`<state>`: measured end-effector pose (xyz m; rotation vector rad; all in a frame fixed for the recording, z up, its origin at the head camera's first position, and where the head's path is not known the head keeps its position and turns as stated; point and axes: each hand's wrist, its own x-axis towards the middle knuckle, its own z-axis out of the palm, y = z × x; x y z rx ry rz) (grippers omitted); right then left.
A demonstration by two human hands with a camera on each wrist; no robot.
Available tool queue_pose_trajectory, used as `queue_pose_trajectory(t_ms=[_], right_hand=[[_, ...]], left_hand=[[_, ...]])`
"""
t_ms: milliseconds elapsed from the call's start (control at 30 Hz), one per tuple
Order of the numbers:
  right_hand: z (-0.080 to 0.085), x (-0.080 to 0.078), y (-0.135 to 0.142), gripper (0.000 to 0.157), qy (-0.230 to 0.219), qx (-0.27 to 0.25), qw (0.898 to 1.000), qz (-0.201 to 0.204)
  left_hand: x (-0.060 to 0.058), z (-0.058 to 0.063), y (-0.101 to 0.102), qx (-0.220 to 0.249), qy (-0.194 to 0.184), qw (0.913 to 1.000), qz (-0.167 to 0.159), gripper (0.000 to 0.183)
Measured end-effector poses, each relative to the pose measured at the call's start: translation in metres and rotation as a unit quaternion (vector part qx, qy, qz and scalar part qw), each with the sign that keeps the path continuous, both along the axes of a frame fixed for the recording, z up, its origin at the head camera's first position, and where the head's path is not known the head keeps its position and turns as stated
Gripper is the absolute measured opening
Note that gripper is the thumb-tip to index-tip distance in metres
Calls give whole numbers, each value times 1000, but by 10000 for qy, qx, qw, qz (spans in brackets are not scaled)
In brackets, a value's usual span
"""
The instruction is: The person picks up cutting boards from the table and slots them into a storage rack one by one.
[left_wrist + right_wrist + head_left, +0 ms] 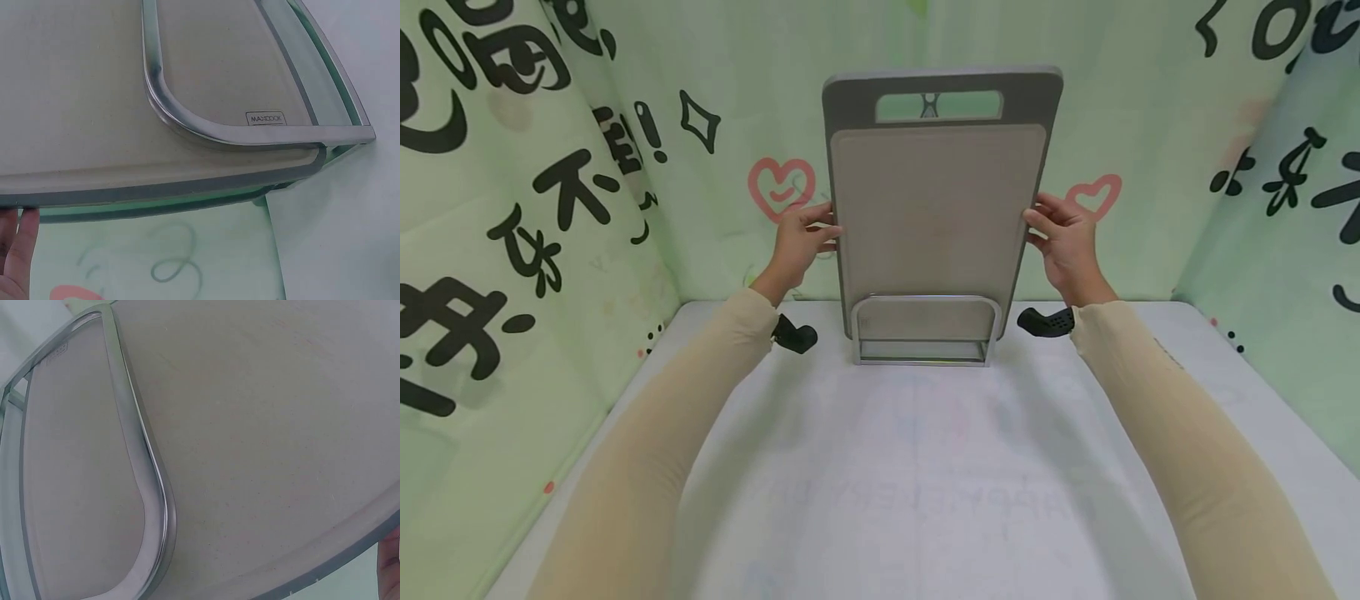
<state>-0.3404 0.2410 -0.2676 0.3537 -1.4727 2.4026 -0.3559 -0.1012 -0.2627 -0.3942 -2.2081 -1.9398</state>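
A beige cutting board (936, 208) with a grey border and a cut-out handle at its top stands upright in a silver metal rack (922, 362). My left hand (797, 246) holds the board's left edge. At the right edge, about level with it, my right hand (1067, 250) grips with thumb and fingers. In the left wrist view the board's lower corner (219, 172) sits behind the rack's front loop (250, 134), and a small printed label shows near it. Only a few fingers (24, 247) appear there. The right wrist view shows the board's face (262, 450) and the rack's curved bar (140, 475).
The rack stands near the far edge of a white table (917, 467). Behind it hangs a pale green curtain (737, 100) with black lettering and red hearts, which also closes off both sides. Black devices (795, 335) are strapped at both wrists.
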Motion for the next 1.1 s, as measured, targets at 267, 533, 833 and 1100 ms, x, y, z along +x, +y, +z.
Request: queue_pose_trajectory(t_ms=[267, 533, 833, 1100], right_hand=[[-1, -1, -1, 23, -50, 52, 10000, 21], [-1, -3, -1, 25, -162, 250, 9996, -27], [1, -7, -4, 23, -237, 574, 9979, -179], [0, -10, -4, 28, -377, 748, 9961, -286]], left_hand=[[0, 0, -2, 16, 10, 10000, 16, 45], [-2, 0, -2, -33, 16, 10000, 38, 45], [-7, -4, 2, -18, 77, 9994, 333, 42], [-13, -9, 6, -76, 92, 9986, 521, 41]])
